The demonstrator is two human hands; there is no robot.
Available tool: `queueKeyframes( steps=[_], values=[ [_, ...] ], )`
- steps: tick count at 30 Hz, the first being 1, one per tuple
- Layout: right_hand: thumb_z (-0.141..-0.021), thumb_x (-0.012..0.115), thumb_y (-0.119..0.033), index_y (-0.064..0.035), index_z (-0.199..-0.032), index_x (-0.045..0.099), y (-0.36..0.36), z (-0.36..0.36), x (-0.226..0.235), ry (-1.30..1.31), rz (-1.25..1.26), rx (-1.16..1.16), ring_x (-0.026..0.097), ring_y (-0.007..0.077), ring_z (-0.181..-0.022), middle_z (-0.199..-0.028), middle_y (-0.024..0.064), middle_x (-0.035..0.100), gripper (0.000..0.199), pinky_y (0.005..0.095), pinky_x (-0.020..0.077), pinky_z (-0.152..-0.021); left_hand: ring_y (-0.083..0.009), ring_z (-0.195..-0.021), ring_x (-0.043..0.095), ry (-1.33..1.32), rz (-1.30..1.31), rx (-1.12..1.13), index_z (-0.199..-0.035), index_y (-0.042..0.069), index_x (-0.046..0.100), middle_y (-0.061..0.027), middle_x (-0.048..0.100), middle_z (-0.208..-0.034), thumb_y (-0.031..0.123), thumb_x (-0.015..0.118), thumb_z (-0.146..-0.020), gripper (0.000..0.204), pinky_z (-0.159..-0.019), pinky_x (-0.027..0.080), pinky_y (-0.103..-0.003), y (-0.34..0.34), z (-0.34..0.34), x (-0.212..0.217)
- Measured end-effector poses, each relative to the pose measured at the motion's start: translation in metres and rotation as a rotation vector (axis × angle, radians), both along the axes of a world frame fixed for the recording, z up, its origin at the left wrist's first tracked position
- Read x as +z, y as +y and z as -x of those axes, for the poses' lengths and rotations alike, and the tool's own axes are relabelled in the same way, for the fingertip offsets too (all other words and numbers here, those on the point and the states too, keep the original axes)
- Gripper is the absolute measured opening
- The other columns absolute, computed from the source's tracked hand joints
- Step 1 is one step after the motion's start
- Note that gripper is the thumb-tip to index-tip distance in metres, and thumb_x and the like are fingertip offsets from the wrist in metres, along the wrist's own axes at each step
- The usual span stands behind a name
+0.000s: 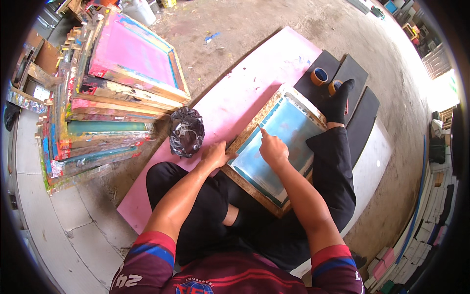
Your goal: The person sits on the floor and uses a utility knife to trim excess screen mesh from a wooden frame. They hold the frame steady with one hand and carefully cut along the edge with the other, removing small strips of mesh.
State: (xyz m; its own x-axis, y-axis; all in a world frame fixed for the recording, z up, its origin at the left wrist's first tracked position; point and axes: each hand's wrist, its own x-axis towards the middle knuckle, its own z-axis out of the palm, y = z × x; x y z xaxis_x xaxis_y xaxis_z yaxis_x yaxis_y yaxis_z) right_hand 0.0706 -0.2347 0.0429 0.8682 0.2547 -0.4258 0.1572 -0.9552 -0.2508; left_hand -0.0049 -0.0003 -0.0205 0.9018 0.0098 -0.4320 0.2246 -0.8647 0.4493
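"Why does the wooden frame [252,188] lie slanted against your right leg [334,169]?"

"Likely so the leg backs it while your left grip [214,155], clamped on its left corner, steadies it."

"And your right grip [274,149]?"

"Its index finger [264,134] reaches the left edge of the blue mesh [298,128]; the others curl in, and I can't tell whether they pinch anything."
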Motion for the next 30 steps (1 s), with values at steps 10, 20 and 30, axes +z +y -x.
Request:
queueKeyframes(
  steps=[10, 20, 30],
  values=[
    [-0.106, 0.054, -0.026, -0.0255, -0.152, 0.056, -0.012, 0.008, -0.015, 0.001, -0.277, -0.180, 0.072, 0.0453, -0.102, -0.106, 0.0256, 0.075, 0.046, 0.0540, 0.0577, -0.090, -0.0477, -0.111, 0.068, 0.016, -0.021, 0.008, -0.121, -0.004, 0.063, -0.0308, 0.071, -0.114, 0.061, 0.079, -0.084, 0.077, -0.093, 0.054, -0.055, -0.002, -0.005, 0.013],
    [-0.105, 0.058, -0.029, -0.0261, -0.151, 0.057, -0.027, 0.003, -0.045, -0.011, -0.366, -0.158, 0.070, 0.0442, -0.108, -0.114, 0.0252, 0.074, 0.047, 0.0507, 0.0565, -0.094, -0.0464, -0.109, 0.070, -0.006, 0.030, 0.002, -0.115, -0.003, 0.064, -0.0296, 0.073, -0.112, 0.062, 0.079, -0.083, 0.075, -0.091, 0.055, -0.055, 0.001, -0.005, 0.002],
    [-0.104, 0.063, -0.028, -0.0229, -0.153, 0.057, -0.038, -0.007, -0.081, 0.010, -0.687, -0.224, 0.073, 0.0382, -0.110, -0.118, 0.0195, 0.076, 0.050, 0.0476, 0.0566, -0.093, -0.0482, -0.105, 0.070, -0.055, 0.030, 0.002, -0.113, -0.006, 0.064, -0.0318, 0.072, -0.107, 0.060, 0.080, -0.083, 0.074, -0.089, 0.054, -0.054, -0.002, -0.003, 0.008]
  ],
)
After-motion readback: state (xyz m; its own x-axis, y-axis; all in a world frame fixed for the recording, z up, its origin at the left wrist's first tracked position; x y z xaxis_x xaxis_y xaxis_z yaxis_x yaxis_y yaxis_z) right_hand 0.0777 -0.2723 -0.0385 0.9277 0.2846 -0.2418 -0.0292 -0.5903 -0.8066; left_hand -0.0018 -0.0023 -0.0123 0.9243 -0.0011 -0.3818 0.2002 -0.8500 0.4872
